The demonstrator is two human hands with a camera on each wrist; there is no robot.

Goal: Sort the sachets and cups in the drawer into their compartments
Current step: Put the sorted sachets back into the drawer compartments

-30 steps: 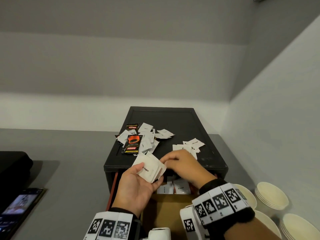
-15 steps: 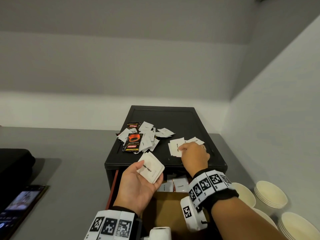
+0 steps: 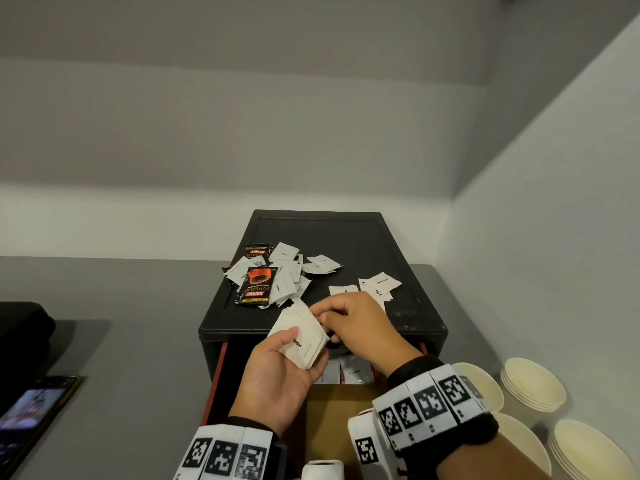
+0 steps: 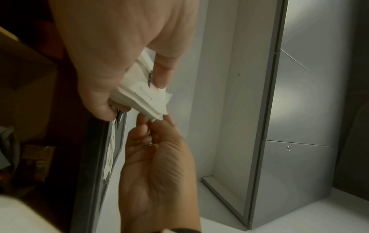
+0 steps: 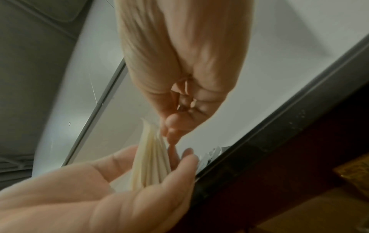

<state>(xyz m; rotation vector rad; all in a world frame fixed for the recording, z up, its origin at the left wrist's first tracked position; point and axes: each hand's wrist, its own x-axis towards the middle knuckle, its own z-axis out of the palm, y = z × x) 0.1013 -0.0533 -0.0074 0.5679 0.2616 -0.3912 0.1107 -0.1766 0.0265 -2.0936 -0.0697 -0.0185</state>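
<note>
My left hand (image 3: 289,370) is palm up in front of the black drawer box (image 3: 346,237) and grips a stack of white sugar sachets (image 3: 304,336) between thumb and fingers. My right hand (image 3: 356,323) has its curled fingers at the stack's right edge and pinches a white sachet against it. The left wrist view shows the stack (image 4: 143,96) fanned out under the left thumb, with the right hand (image 4: 157,157) touching its lower corner. In the right wrist view the fingertips (image 5: 169,124) nip the stack (image 5: 151,160) at its top edge. The open drawer (image 3: 332,400) lies below both hands.
On the box top lie a pile of white sachets with black Kopiko sachets (image 3: 256,285) at the left, and a few white sachets (image 3: 379,282) at the right. Upright sachets (image 3: 356,372) stand in the drawer. Stacked paper cups (image 3: 533,382) are at the right, a phone (image 3: 31,407) at the left.
The right hand went out to the white sachets on the right of the box top, then came back to the stack in my left hand. The left hand stayed nearly still.
</note>
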